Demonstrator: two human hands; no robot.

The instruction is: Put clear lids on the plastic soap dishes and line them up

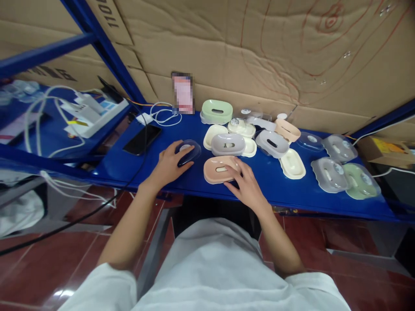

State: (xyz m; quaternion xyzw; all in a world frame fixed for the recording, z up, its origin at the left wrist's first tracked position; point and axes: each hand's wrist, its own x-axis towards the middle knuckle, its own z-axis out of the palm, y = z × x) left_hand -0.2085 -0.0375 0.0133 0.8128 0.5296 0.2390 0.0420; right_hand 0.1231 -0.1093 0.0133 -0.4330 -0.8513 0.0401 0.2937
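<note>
My left hand is closed around a clear plastic lid lying on the blue shelf. My right hand grips the right end of a pink soap dish at the shelf's front edge, fingers curled over its rim. Just behind the pink dish sit a grey soap dish and a cream tray.
More soap dish parts spread right: a green one, grey, cream, clear lids, a grey and green pair. A black phone, white cables and a power strip lie left. Cardboard lines the back.
</note>
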